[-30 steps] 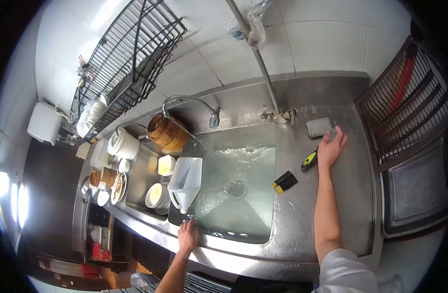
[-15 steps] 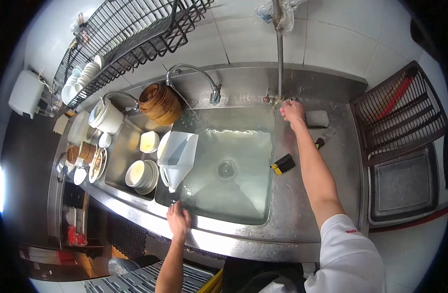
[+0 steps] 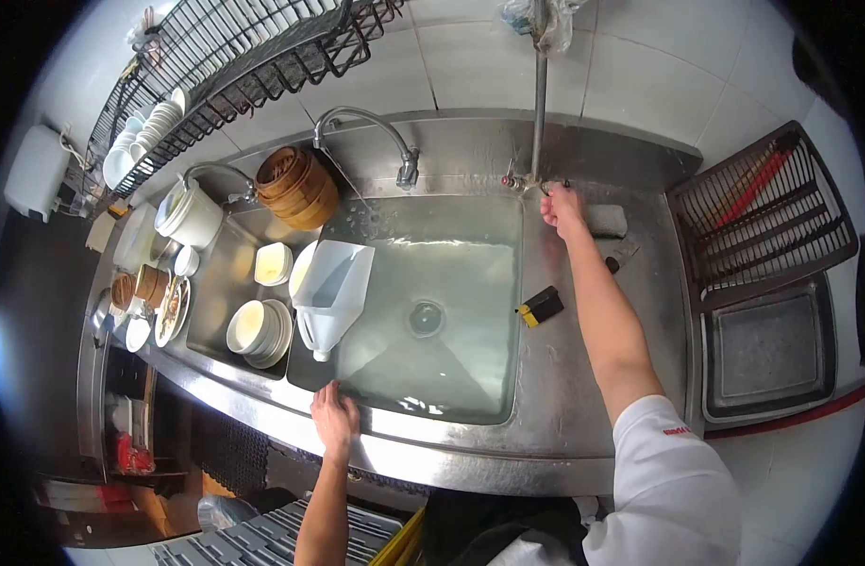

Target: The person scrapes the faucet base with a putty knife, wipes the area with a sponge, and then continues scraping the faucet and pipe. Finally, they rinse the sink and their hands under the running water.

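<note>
- Currently, in the head view, the right hand (image 3: 562, 208) has curled fingers at the pipe valve (image 3: 519, 182) behind the counter; whether they pinch its knob, I cannot tell.
- The left hand (image 3: 335, 415), loosely spread, rests at the front rim of the water-filled sink (image 3: 451, 422).
- A cut-open jug (image 3: 330, 294) lies at the sink's left side.

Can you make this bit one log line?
left hand: on front of sink; right hand: at pipe valve; water: in sink; cut-open jug: sink's left side
</note>
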Action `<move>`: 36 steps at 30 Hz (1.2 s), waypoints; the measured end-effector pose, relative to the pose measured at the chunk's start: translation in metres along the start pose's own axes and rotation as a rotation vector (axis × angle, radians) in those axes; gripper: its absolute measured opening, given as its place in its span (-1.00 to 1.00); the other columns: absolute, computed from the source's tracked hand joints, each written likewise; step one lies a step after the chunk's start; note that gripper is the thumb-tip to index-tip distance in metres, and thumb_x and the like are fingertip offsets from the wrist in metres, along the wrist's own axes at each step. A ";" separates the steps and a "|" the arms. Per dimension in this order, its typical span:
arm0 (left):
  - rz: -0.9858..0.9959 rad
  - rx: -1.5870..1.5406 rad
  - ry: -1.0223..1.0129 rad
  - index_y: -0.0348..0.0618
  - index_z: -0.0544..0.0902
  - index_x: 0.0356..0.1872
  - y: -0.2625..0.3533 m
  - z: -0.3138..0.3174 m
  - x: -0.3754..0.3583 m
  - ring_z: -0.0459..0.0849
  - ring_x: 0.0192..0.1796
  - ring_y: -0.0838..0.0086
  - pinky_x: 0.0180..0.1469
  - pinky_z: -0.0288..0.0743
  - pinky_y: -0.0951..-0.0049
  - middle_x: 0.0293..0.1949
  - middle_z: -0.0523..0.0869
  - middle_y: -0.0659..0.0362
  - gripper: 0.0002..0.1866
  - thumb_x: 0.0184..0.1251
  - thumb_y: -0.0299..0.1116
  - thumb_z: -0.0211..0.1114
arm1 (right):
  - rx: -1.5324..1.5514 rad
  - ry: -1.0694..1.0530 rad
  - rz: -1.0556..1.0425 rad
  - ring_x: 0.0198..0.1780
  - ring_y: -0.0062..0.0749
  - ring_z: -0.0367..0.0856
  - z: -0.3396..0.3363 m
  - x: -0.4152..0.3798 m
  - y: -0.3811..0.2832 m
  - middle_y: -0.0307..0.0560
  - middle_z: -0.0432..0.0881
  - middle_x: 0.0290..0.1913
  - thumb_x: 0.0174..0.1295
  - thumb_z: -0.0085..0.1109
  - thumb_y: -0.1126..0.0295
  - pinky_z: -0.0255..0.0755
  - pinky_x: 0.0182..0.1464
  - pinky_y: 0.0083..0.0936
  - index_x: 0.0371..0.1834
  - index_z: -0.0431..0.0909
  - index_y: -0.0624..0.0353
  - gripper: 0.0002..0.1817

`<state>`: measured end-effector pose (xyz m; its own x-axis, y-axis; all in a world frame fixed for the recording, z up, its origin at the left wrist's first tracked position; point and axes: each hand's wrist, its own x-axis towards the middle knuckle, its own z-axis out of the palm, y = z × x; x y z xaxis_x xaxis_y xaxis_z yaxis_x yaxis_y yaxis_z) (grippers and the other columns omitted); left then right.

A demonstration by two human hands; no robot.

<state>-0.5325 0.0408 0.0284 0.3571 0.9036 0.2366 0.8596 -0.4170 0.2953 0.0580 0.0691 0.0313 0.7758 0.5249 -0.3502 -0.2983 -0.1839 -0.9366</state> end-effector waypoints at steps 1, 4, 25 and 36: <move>-0.010 -0.002 0.000 -0.28 0.60 0.03 0.000 0.001 0.000 0.59 0.08 0.03 0.17 0.40 0.08 -0.08 0.69 -0.05 -0.62 0.14 -0.46 0.19 | -0.088 0.037 -0.068 -0.55 -0.51 0.56 -0.002 0.000 0.006 -0.15 0.66 -0.41 0.46 0.00 0.11 0.47 -0.56 -0.50 -0.06 0.51 0.15 -0.68; -0.021 -0.005 -0.008 -0.28 0.60 0.04 -0.001 0.002 0.001 0.59 0.09 0.05 0.18 0.40 0.09 -0.07 0.69 -0.05 -0.62 0.15 -0.47 0.19 | -0.176 0.130 -0.092 -0.58 -0.50 0.55 -0.013 -0.006 0.026 -0.12 0.66 -0.43 0.47 -0.05 0.21 0.48 -0.62 -0.52 -0.09 0.52 0.20 -0.73; -0.058 0.021 0.014 -0.23 0.65 -0.04 -0.001 0.003 0.001 0.62 0.03 0.10 0.14 0.41 0.11 -0.13 0.70 -0.02 -0.65 0.11 -0.43 0.21 | -0.380 -0.019 0.005 -0.61 -0.48 0.58 0.042 -0.030 -0.035 -0.13 0.66 -0.47 0.39 0.07 0.29 0.44 -0.65 -0.53 -0.31 0.58 0.22 -0.77; -0.073 0.006 0.020 -0.23 0.67 -0.06 -0.001 0.002 0.001 0.61 0.01 0.11 0.14 0.40 0.12 -0.16 0.70 -0.02 -0.66 0.09 -0.42 0.23 | 0.529 -0.292 -0.353 -0.27 -0.28 0.65 0.130 -0.029 -0.232 0.04 0.64 -0.18 0.45 -0.09 0.41 0.60 -0.28 -0.37 -0.05 0.41 0.22 -0.85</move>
<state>-0.5326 0.0426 0.0263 0.2859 0.9296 0.2326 0.8852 -0.3492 0.3074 0.0329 0.2047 0.2608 0.7171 0.6943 0.0614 -0.3440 0.4291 -0.8352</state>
